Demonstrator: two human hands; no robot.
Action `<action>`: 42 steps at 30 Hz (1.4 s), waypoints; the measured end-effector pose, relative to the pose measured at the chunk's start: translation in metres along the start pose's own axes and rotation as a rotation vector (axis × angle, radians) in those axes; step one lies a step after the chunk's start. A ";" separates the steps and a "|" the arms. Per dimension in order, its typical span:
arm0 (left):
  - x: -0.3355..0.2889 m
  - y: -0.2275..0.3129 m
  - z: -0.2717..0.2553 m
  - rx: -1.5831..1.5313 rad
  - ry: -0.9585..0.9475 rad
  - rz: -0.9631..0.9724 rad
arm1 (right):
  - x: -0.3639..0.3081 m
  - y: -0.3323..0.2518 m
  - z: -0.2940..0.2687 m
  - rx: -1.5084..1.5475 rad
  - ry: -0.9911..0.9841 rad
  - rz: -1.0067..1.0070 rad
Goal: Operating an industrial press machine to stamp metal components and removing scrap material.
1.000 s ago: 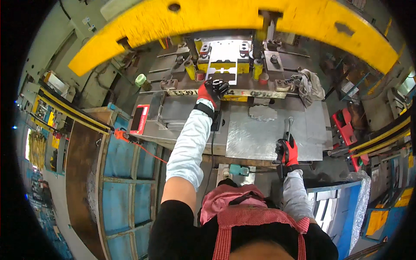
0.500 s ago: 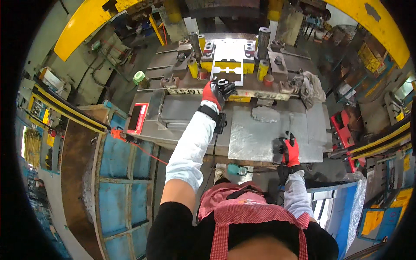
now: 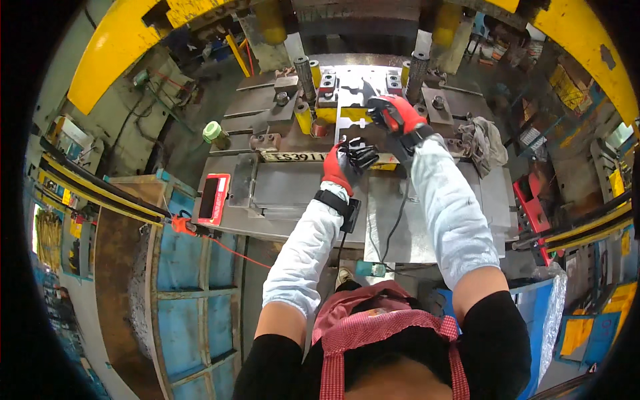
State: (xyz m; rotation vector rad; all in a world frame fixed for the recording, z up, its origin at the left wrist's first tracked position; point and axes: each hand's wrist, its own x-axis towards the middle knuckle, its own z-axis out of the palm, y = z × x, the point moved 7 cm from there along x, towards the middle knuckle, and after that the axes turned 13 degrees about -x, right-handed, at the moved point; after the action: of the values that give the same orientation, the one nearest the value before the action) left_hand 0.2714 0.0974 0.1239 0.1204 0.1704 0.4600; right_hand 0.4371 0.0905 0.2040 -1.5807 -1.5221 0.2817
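Note:
A bright metal sheet with cut-out shapes (image 3: 349, 124) lies in the press die (image 3: 319, 130), its near end toward me. My left hand (image 3: 348, 165), in a red and black glove, is closed at that near end, fingers curled on its edge. My right hand (image 3: 400, 121), gloved the same way, reaches over the right side of the sheet. Its fingers are closed round a slim grey stick-like tool (image 3: 369, 91) that points away over the sheet. The glove hides the tool's lower part.
Stacked flat plates (image 3: 285, 183) lie left of my left hand, beside a red-framed dark panel (image 3: 213, 199). A large flat metal sheet (image 3: 400, 233) is on the near right of the bench. Guide posts (image 3: 417, 75) flank the die. A grey rag (image 3: 485, 143) hangs at right.
My right hand has moved up and left from the flat sheet at right to the die, with the tool. My left hand has shifted slightly nearer and right.

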 end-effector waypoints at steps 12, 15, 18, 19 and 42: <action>-0.024 0.035 -0.011 0.243 -0.062 0.158 | -0.325 -0.018 0.010 0.602 0.202 0.809; -0.048 0.062 -0.019 0.889 -0.162 0.455 | -0.354 0.029 0.028 0.489 0.103 0.853; -0.109 0.081 -0.040 1.106 -0.173 0.513 | -0.376 0.069 0.034 0.429 0.184 0.949; -0.142 0.091 -0.044 1.277 -0.102 0.557 | -0.366 0.049 0.032 0.441 0.218 0.976; -0.687 0.392 -0.126 0.231 0.712 1.690 | -0.393 0.082 0.071 0.762 0.247 0.963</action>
State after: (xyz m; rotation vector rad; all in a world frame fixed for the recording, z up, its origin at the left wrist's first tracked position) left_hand -0.5276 0.1465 0.1547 0.3157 0.8343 2.1738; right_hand 0.3581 -0.2147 -0.0552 -1.4953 -0.2726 1.0146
